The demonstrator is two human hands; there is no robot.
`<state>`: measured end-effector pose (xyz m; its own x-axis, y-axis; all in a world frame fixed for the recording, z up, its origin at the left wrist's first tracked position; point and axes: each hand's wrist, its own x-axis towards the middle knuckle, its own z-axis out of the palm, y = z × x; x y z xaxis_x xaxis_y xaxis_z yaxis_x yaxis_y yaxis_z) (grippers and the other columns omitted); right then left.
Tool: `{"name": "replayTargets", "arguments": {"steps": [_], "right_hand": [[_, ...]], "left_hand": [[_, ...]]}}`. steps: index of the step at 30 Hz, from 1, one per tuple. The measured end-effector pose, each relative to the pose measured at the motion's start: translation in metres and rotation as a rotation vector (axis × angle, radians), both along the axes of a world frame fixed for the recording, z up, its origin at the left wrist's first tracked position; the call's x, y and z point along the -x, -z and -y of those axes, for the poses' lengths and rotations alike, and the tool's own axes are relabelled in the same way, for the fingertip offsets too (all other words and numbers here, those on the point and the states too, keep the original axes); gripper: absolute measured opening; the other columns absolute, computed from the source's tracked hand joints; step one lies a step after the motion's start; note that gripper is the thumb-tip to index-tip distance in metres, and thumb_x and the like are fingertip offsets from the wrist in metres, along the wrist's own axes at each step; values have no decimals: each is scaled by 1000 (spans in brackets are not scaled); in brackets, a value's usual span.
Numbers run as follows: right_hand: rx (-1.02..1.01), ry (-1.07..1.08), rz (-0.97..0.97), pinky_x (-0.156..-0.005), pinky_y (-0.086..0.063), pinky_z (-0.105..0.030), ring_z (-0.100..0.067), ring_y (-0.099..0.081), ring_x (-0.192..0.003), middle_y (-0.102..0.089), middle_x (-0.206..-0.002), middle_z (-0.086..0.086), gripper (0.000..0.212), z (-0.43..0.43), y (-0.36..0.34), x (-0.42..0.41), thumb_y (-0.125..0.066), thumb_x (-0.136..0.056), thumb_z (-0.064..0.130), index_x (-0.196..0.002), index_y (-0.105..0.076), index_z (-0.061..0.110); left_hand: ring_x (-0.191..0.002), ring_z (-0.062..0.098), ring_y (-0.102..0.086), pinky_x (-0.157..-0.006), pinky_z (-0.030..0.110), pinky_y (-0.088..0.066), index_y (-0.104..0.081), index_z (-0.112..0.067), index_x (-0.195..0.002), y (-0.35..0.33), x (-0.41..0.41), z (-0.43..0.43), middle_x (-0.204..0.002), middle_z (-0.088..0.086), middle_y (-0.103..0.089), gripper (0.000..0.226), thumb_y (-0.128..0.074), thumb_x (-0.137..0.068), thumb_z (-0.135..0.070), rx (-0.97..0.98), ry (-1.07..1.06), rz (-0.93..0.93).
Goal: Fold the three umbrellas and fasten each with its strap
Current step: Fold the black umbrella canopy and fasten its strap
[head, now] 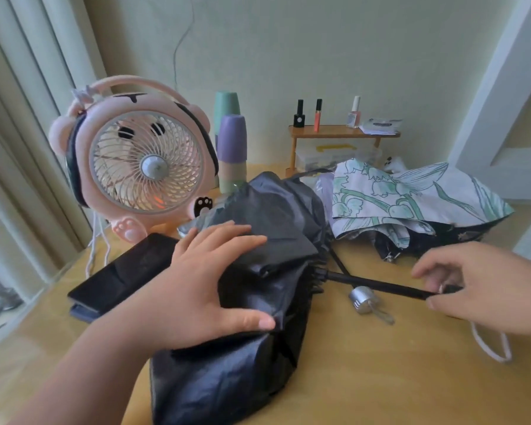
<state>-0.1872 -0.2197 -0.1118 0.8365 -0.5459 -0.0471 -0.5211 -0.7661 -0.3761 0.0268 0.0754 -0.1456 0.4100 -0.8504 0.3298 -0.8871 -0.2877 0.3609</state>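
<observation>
Black fabric umbrella (273, 210), its canopy collapsed but loose and crumpled, lies across the centre of the frame on a yellow wooden table (365, 378), with its thin black shaft (380, 285) pointing toward the right edge. The person's left hand (209, 280) rests flat on the canopy, fingers straight and spread, evidently pinning the slack cloth so it cannot billow or slide. The right hand (478, 283), at the right of the frame, has fingers and thumb closed on the far end of the shaft, a grip that looks meant to steady it or push it in while the other hand holds the fabric. No strap is visible, and the folding appears to be at an early stage.

Just behind, in the upper right, a white umbrella printed with green flowers (411, 191) sits in a loose heap over dark fabric, seemingly awaiting its turn. Whether that dark fabric is a third umbrella cannot be told. A silver cylindrical handle with a loop (360, 299) lies on the table just below the shaft. A flat black rectangular case (120, 274) sits beside the left hand, and a white cord loop (491, 348) lies under the right wrist. A pink bear-shaped desk fan (144, 167), stacked pastel cups (230, 148) and a small wooden shelf of nail-polish bottles (334, 131) line the back wall.
</observation>
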Motion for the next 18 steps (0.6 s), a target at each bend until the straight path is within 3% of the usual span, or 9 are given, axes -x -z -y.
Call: {"name": "replayTargets", "arguments": {"steps": [3,5,7,9,11,15,18], "right_hand": [[85,10,-125,-69,-52,-26,-2,-63,-75,-68,-82,18,33,-7,8,-7,-77,-78,20,-91,-62,46],[121,7,-156,-64,-49,-25,-5,-62,-73,-66,-82,15,32,-13,10,-10,-73,-79,19,-89,-58,46],[119,-11,-155,-60,-49,-26,-4,-60,-64,-66,-74,13,28,-16,9,-11,-72,-77,19,-83,-61,44],[86,-35,-99,-58,-51,-34,-9,-58,-56,-66,-68,13,23,-18,7,-11,-76,-74,22,-76,-66,43],[78,-58,-79,-60,-52,-37,-10,-57,-55,-65,-66,13,20,-20,4,-11,-81,-74,34,-77,-67,48],[96,-75,-142,-58,-50,-33,-7,-56,-51,-63,-62,17,16,-26,4,-13,-79,-78,42,-77,-66,53],[63,-39,-87,-53,-42,-27,-3,-49,-45,-60,-56,16,16,-22,4,-14,-80,-78,40,-73,-67,49]], "left_hand": [[-154,-1,3,-124,51,-10,-21,-58,-152,-10,0,-11,-163,-30,-7,115,-79,-56,-81,-52,139,-97],[-155,2,6,-123,48,-6,-28,-59,-149,-16,3,-15,-165,-29,-4,113,-85,-53,-75,-79,193,-119],[-155,3,4,-123,50,-4,-51,-55,-131,-14,6,-10,-165,-27,-9,81,-83,-59,-73,-109,208,-4],[-155,4,-8,-123,59,-8,-68,-43,-99,-12,8,-2,-161,-24,-26,33,-78,-76,-64,-68,223,102],[-151,5,-26,-122,61,-14,-71,-35,-82,-14,9,0,-152,-23,-43,21,-70,-88,-55,15,238,64],[-128,7,-59,-121,52,-26,-75,-27,-93,-22,11,-9,-130,-16,-65,23,-58,-99,-40,146,272,-87],[-115,7,-68,-120,42,-33,-76,-24,-111,-28,14,-13,-115,-12,-75,29,-52,-103,-37,190,257,-184]]}}
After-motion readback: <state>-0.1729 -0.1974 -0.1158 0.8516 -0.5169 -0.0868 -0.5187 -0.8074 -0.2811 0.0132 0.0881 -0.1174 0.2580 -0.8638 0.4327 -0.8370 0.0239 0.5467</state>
